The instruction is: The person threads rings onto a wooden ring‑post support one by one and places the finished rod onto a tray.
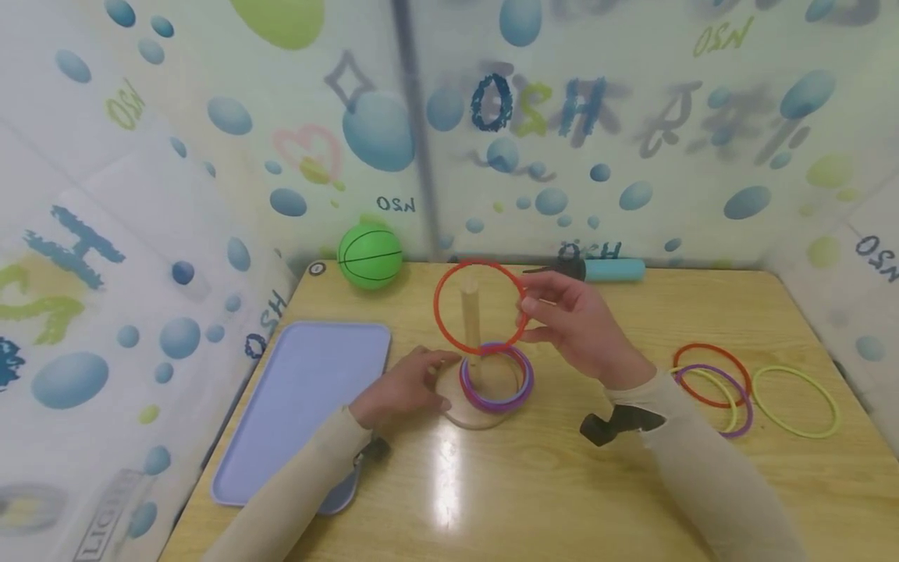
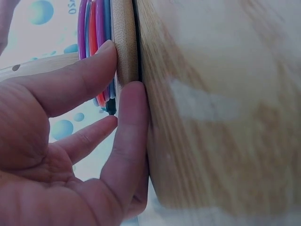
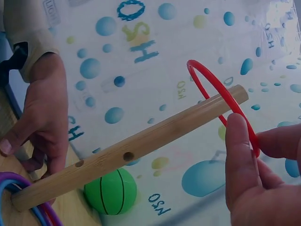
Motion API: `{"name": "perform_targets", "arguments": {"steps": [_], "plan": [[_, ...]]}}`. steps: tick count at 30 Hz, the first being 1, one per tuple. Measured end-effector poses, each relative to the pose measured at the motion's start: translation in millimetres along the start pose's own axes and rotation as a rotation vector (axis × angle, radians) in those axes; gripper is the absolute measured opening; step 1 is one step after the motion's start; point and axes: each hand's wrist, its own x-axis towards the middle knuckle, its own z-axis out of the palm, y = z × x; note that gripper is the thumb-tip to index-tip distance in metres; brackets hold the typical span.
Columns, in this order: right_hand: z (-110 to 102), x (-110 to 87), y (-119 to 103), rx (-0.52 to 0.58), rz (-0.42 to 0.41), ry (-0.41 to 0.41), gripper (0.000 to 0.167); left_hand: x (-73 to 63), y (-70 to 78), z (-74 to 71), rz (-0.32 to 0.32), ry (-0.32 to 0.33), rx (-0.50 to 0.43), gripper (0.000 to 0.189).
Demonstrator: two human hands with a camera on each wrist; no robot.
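My right hand (image 1: 572, 320) pinches a red ring (image 3: 221, 92) between thumb and fingers at its right side. In the right wrist view the ring encircles the upper end of the upright wooden peg (image 3: 164, 129), tilted against it. The peg rises from a round wooden base (image 1: 463, 415) on the table. A stack of purple, blue and red rings (image 1: 492, 407) lies around the peg's foot, shifted to the right. My left hand (image 1: 403, 386) grips the base's left rim; its thumb (image 2: 89, 70) and a finger (image 2: 131, 122) touch the edge there.
A lilac tray (image 1: 302, 406) lies on the left of the wooden table (image 1: 562, 499). Behind it sits a green ball (image 1: 370, 257). A light-blue cylinder with a black end (image 1: 614, 270) lies at the back. Loose red, purple and yellow-green rings (image 1: 797, 368) lie at the right.
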Motion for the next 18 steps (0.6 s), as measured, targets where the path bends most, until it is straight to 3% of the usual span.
{"name": "perform_targets", "arguments": {"steps": [7, 13, 18], "plan": [[-6, 2.9, 26, -0.008, 0.062, 0.016, 0.032, 0.9, 1.8, -1.0, -0.011, -0.002, 0.016, 0.081], [-14, 2.8, 44, -0.094, 0.155, 0.073, 0.027, -0.4, 4.5, -1.7, -0.007, 0.008, 0.023, 0.073], [-21, 0.4, 53, -0.162, 0.217, 0.095, 0.039, -0.4, 3.5, -0.6, -0.011, 0.013, 0.026, 0.072]]}}
